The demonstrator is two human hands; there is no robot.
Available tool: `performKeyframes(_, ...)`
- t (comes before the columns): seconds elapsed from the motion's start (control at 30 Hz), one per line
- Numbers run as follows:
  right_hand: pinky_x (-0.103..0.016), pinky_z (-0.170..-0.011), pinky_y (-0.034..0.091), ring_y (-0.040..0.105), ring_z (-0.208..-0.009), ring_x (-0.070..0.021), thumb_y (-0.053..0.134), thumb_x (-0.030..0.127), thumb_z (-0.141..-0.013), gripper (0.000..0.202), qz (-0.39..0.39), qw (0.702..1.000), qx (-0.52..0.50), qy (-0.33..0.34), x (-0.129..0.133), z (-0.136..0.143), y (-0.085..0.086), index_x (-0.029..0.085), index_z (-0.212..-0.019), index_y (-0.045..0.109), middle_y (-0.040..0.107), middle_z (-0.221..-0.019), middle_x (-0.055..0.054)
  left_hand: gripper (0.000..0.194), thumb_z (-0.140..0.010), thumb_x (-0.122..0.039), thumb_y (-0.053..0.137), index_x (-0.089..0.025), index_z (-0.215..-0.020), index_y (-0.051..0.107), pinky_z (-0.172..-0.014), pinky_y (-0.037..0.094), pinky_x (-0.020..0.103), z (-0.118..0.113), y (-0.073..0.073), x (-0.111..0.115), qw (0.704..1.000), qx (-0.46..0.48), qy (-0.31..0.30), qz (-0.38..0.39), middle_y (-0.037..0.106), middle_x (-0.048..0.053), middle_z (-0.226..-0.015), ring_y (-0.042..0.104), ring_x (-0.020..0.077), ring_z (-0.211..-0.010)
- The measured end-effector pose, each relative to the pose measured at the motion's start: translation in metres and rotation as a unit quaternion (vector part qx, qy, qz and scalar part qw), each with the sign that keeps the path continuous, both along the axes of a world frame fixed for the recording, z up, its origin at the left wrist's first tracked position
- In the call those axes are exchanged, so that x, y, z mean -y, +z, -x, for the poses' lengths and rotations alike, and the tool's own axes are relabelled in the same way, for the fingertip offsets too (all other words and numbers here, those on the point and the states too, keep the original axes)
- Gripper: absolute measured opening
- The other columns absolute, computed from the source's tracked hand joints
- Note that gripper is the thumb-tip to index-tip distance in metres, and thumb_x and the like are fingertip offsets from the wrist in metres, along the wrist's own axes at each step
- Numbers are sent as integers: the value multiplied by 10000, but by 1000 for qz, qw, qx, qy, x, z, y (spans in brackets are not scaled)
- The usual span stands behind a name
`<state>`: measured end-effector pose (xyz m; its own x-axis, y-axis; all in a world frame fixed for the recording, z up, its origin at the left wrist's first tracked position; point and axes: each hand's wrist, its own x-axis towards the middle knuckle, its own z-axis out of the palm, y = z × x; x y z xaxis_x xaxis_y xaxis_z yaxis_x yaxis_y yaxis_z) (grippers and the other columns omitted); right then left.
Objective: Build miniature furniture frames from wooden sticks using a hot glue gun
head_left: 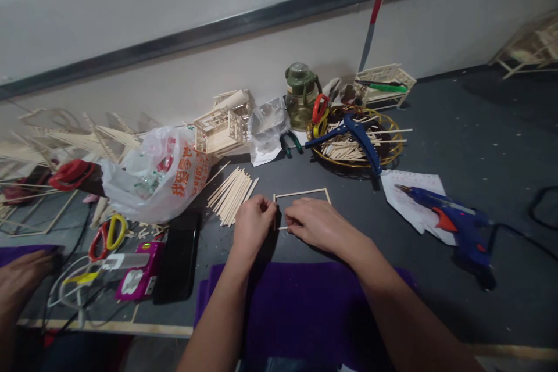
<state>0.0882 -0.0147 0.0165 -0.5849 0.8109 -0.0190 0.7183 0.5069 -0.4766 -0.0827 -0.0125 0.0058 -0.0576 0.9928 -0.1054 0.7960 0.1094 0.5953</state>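
Note:
A small rectangular frame of thin wooden sticks lies flat on the dark table between my hands. My left hand is closed at the frame's left side, its thumb and fingers pinched on the left stick. My right hand reaches over the frame from the right, fingers curled together at its near stick; the fingertips partly hide what they grip. Just left of my left hand lies a fanned pile of loose wooden sticks. A purple cloth spreads beneath my forearms.
To the right, a blue glue gun rests partly on paper. Behind stand a wire basket of sticks and a green jug. Leftward are a plastic bag, scissors, a black phone and another person's hand.

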Motion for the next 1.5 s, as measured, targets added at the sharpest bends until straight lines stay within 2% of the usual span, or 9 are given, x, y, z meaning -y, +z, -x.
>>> performKeyframes(0.63, -275, -657, 339, 586, -779, -167, 604, 188, -838, 77, -8, 1000, 0, 4, 0, 0, -3, 198, -766, 628, 658, -770, -25, 223, -817, -295, 515, -177, -640, 584, -561, 288, 231, -6, 0, 2, 999, -41, -3, -16, 610, 11, -603, 506, 120, -563)
performKeyframes(1.5, -272, -643, 321, 587, -782, -162, 587, 199, -853, 87, -17, 1000, 10, 11, 1, 1, -3, 198, -771, 617, 660, -779, -20, 215, -816, -280, 526, -173, -636, 571, -564, 278, 223, -7, 0, 0, 999, -30, -11, -20, 598, 0, -603, 488, 110, -561)
